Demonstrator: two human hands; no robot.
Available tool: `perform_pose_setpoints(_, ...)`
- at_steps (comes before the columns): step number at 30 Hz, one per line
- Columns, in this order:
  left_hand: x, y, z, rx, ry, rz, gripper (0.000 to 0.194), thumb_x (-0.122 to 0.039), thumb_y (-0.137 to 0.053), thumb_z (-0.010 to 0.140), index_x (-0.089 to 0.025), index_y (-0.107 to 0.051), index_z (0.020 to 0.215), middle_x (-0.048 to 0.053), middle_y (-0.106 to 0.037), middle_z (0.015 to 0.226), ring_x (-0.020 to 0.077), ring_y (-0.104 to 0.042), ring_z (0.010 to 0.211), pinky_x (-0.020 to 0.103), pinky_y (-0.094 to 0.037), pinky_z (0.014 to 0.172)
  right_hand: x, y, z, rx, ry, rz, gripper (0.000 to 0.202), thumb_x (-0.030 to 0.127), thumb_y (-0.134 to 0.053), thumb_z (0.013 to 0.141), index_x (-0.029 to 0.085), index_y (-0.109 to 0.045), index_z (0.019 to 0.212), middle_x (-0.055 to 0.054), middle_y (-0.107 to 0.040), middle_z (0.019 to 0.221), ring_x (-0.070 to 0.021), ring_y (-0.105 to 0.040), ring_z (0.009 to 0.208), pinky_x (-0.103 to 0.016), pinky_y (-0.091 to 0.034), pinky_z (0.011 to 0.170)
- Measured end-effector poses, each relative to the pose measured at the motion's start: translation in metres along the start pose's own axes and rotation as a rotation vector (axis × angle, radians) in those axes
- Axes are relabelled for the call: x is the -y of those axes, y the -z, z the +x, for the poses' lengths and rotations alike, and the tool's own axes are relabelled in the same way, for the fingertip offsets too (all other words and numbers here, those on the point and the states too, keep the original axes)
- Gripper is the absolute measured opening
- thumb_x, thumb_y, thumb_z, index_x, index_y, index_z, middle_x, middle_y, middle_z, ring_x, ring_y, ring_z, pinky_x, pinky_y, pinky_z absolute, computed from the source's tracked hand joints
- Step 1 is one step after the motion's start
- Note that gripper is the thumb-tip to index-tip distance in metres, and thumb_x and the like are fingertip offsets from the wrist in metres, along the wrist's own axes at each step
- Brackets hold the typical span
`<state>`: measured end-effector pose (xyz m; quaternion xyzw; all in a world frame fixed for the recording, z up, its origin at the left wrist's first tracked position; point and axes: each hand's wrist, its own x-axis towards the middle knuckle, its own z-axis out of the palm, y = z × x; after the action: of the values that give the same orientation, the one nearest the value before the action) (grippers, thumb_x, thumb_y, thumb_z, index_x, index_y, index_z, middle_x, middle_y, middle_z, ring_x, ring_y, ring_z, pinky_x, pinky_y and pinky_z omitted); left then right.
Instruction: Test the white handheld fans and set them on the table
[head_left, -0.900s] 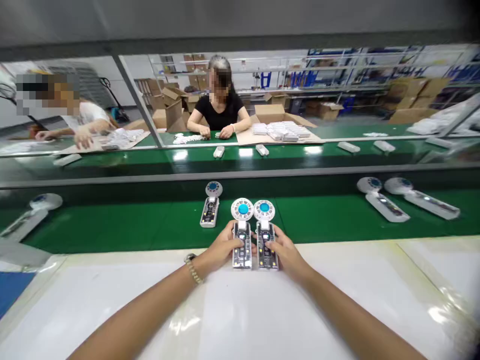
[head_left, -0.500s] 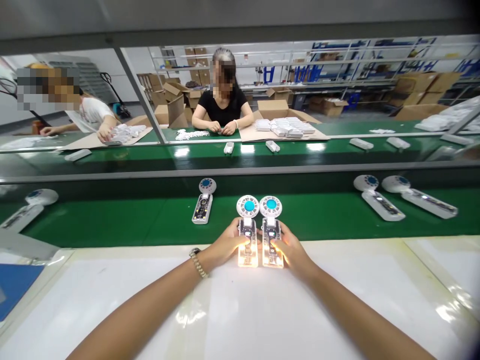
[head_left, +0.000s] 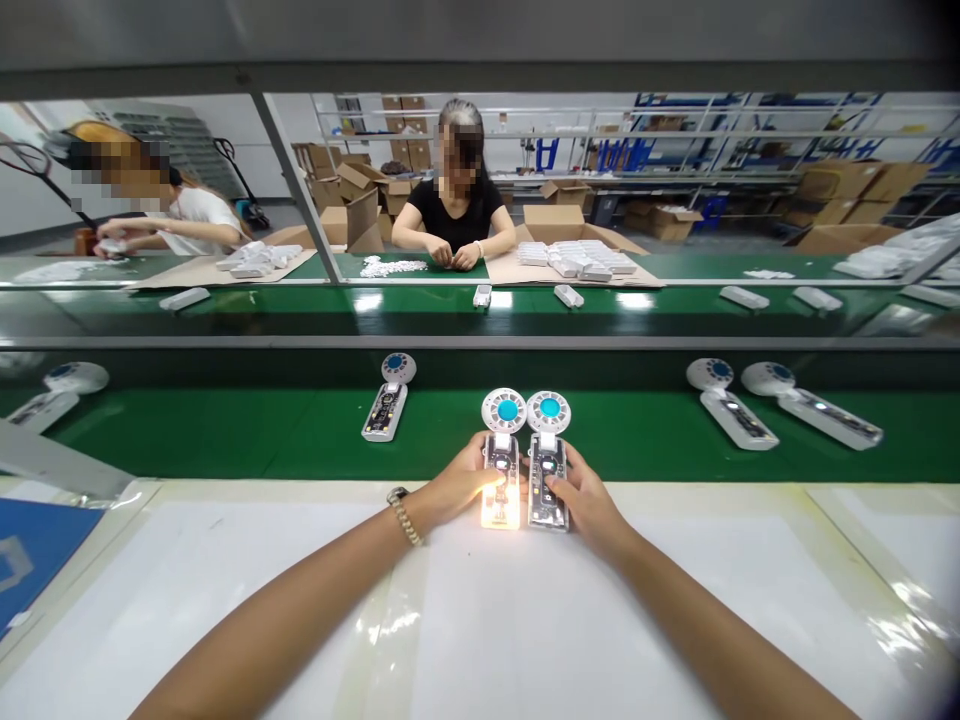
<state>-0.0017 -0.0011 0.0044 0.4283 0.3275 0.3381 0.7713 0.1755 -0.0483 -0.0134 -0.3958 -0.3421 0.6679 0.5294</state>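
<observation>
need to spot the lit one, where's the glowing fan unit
In the head view the glowing fan unit sits centre, at the white table's far edge, under the left hand, beside the unlit unit.

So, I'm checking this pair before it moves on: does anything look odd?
Yes. The left hand holds a unit whose lower end glows bright yellow, while the matching unit in the right hand beside it shows no such glow.

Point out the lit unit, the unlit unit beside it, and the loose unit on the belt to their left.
lit unit (head_left: 501, 508): head view, glowing lower body.
unlit unit (head_left: 547, 495): head view, clear body.
loose unit (head_left: 383, 411): head view, handle middle.
</observation>
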Motion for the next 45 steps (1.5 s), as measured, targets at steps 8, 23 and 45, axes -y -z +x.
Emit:
perform_pose_setpoints(8,0.0013,-0.0015,-0.0005,-0.005,0.011,-0.028,0.050,-0.006,-0.064,0.063,-0.019,-0.041,0.106,0.004,-0.061,0.093,0.0177,-0.063,0.077,0.038,-0.049,0.076,-0.0046,0.0037,0.0036,-0.049,-0.021,0.002,0.060,0.033,-0.072,0.067,0.024,-0.044,0.119,-0.006,-0.067,0.104,-0.0252,-0.064,0.092,-0.043,-0.048,0.084)
perform_pose_setpoints(23,0.0013,-0.0016,0.0015,-0.058,0.022,-0.049,0.045,-0.005,-0.060,0.062,-0.018,-0.043,0.102,0.003,-0.059,0.090,0.0165,-0.062,0.076,0.038,-0.048,0.077,-0.0045,0.0005,0.0006,-0.049,0.006,0.002,0.055,0.033,-0.069,0.070,0.026,-0.044,0.119,-0.006,-0.066,0.109,-0.0239,-0.066,0.086,-0.044,-0.049,0.084)
perform_pose_setpoints(45,0.0033,0.0059,0.0013,0.110,-0.014,-0.071,0.055,-0.007,-0.073,0.061,-0.019,-0.043,0.105,0.007,-0.060,0.105,0.0218,-0.066,0.081,0.045,-0.050,0.080,-0.0006,-0.0017,-0.0024,0.024,0.029,0.040,0.064,0.030,-0.073,0.064,0.027,-0.042,0.121,-0.010,-0.061,0.119,-0.0291,-0.061,0.100,-0.048,-0.048,0.086)
